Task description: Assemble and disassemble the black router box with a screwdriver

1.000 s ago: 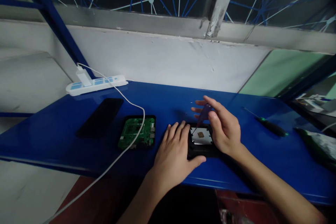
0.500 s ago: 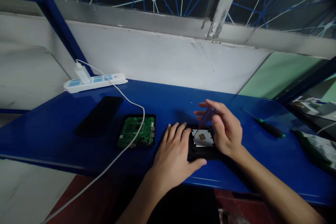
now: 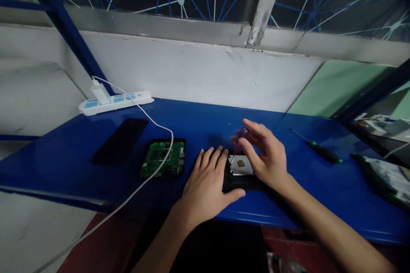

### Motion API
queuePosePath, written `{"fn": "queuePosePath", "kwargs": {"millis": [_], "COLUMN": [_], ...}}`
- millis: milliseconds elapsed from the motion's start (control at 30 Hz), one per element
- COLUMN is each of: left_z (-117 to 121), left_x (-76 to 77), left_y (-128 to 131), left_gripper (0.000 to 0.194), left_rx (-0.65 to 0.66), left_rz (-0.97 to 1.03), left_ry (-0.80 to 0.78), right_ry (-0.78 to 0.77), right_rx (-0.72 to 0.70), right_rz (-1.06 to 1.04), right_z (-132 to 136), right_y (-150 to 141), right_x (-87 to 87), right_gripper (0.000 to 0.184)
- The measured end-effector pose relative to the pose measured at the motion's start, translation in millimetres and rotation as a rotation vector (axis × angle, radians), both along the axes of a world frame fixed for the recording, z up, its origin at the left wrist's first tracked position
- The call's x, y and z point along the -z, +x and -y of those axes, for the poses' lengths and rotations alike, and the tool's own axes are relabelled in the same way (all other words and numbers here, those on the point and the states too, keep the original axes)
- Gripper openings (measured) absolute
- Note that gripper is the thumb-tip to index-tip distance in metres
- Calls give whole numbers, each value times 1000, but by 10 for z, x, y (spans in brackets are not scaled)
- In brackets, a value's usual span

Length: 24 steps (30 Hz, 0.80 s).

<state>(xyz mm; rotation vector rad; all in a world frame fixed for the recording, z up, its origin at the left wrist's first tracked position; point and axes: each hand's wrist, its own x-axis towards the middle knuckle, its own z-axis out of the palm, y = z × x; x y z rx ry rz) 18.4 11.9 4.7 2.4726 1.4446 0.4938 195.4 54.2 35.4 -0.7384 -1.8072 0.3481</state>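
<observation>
My right hand (image 3: 267, 151) grips the purple handle of a screwdriver (image 3: 242, 135) between thumb and fingers. Its shaft slants down to the left edge of a silver metal plate (image 3: 240, 169) with a small tan square on it. That plate lies inside a black case (image 3: 238, 183), partly covered by both hands. My left hand (image 3: 206, 185) lies flat, fingers extended, with its fingertips and thumb along the case's left side. Left of it on the blue table (image 3: 188, 113) is another black housing holding a green circuit board (image 3: 163, 158).
A white cable (image 3: 149, 115) runs from the power strip (image 3: 118, 101) across the circuit board and off the near edge. A dark phone-like slab (image 3: 121, 140) lies at left. To the right are a second screwdriver (image 3: 323, 151) and a silvery bag (image 3: 384, 175).
The view has shifted slightly. My right hand has turned around the screwdriver, its thumb now across the handle. The screwdriver stands at the plate's left edge in both frames; my left hand stays on the case.
</observation>
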Motion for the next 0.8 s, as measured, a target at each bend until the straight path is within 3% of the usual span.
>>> {"fn": "queuePosePath", "kwargs": {"millis": [133,267,400,533,800], "left_z": [7,5,-2,-9,-8], "left_x": [-9,-4,4,4,-9], "left_y": [-7,-12,-15,-18,-11], "left_gripper": [93,91,90,90,93], "left_rx": [2,2,0,2,2], "left_rz": [7,22,39,48,45], "left_ry": [11,15,18,21,17], "right_ry": [79,30,-27,13,77], "right_rx": [18,-14,-20,20,65], "right_rz": [30,25,49,66,82], "right_z": [-21,-3,26,15,-7], "right_y": [6,19,24,14,26], "right_x": [-23,-45,-50,-52,-49], "right_gripper": [48,43,48,51,37]}}
